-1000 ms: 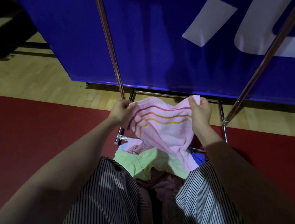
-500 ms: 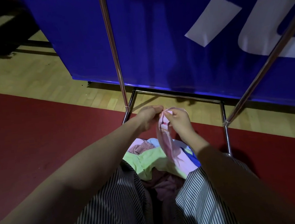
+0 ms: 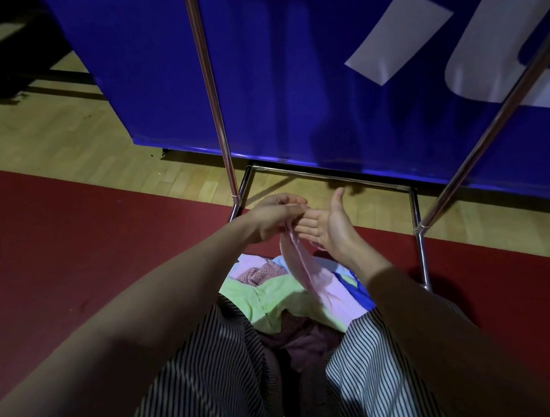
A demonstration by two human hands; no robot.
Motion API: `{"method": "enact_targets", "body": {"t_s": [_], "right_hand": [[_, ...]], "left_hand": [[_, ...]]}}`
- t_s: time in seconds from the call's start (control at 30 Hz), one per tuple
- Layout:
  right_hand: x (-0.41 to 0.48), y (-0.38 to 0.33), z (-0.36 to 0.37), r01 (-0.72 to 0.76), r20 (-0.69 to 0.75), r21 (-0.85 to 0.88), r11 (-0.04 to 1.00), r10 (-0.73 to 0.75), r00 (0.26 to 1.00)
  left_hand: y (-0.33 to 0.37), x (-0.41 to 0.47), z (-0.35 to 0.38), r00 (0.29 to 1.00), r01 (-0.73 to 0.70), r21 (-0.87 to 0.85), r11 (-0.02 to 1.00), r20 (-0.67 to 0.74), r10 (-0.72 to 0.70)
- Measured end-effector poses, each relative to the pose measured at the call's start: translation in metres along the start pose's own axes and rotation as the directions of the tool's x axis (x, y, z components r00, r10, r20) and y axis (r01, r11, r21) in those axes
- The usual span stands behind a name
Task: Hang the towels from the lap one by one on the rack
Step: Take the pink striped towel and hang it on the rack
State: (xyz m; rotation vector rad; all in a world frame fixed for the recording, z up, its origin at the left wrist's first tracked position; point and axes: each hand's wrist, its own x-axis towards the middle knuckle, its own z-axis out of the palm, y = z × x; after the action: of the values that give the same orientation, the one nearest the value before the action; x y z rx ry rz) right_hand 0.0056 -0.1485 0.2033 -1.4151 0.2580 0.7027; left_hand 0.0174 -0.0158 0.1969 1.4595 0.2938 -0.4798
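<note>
A pink towel point(image 3: 300, 269) hangs folded in a narrow strip from my left hand point(image 3: 276, 220), which pinches its top edge above my lap. My right hand point(image 3: 326, 225) is beside it with the palm up, fingers straight and thumb raised, its fingertips touching the left hand. On my lap lies a pile of towels: a light green one point(image 3: 268, 300), a mottled pink one point(image 3: 259, 273), a blue one point(image 3: 353, 284) and a dark maroon one point(image 3: 303, 342). The chrome rack point(image 3: 212, 90) stands right in front, its two uprights rising past the frame's top.
A large blue banner panel point(image 3: 304, 66) stands just behind the rack. The rack's base bars point(image 3: 327, 178) rest on wood floor and a red mat point(image 3: 70, 246). My striped trousers point(image 3: 215, 379) fill the bottom of the view.
The pink towel, first spread wide between both hands, has been folded together. My right hand has let go of it and opened palm up; my left hand holds both corners.
</note>
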Motion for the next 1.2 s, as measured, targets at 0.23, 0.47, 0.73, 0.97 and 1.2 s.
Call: {"method": "enact_targets", "body": {"t_s": [0.23,0.47,0.73,0.97,1.2], "right_hand": [[0.001,0.001,-0.005,0.176,-0.185,-0.230,0.957,-0.220,0.958],[0.002,0.023,-0.020,0.124,0.067,-0.929,0.349,-0.172,0.983],[0.008,0.009,-0.023,0.249,0.042,-0.746,0.617,-0.329,0.943],[0.011,0.007,-0.033,0.237,-0.021,-0.644,0.728,-0.327,0.945],[0.019,0.009,-0.038,0.204,-0.126,-0.640,0.740,-0.364,0.923]], "left_hand": [[0.000,-0.003,-0.007,0.998,-0.034,0.175,0.984,0.058,0.025],[0.001,-0.003,-0.021,0.997,-0.067,0.292,0.954,0.044,0.057],[-0.002,-0.006,-0.036,0.989,-0.106,0.330,0.938,0.129,0.066],[-0.004,-0.011,-0.041,0.992,-0.127,0.688,0.714,0.103,0.078],[-0.002,0.002,-0.030,0.964,-0.136,0.822,0.553,-0.020,0.266]]}}
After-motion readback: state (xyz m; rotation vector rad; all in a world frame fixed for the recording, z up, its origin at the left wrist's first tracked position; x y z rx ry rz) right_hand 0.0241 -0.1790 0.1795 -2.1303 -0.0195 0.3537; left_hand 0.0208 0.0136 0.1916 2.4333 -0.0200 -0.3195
